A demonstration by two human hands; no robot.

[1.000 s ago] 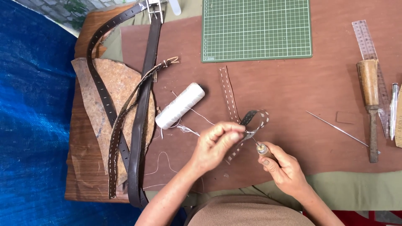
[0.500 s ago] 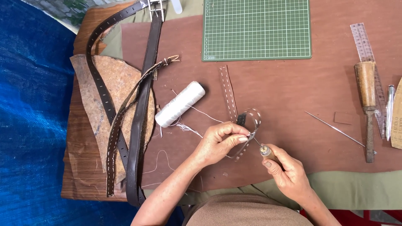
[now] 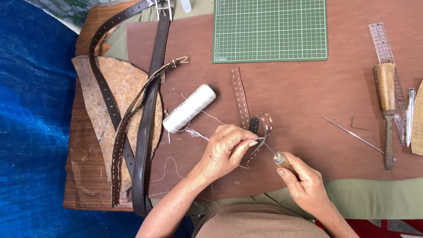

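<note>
My left hand [image 3: 227,150] pinches a looped brown leather strap [image 3: 260,132] with white stitching, its free end lying up the table toward the cutting mat. My right hand [image 3: 304,180] grips a wooden-handled stitching awl [image 3: 278,158]; its metal point reaches the strap by my left fingertips. White thread runs from the strap to a white thread spool [image 3: 189,108] lying on its side just left of my left hand.
A green cutting mat [image 3: 269,28] lies at the top. Dark belts [image 3: 147,110] and a cork-like scrap [image 3: 115,97] lie at left on a wooden board. At right lie a long needle [image 3: 352,134], a wooden-handled tool [image 3: 387,110], a clear ruler [image 3: 382,42] and a pen [image 3: 410,115].
My right hand has drawn the awl back slightly right and down from the strap. My left hand has stayed pinched on the loop.
</note>
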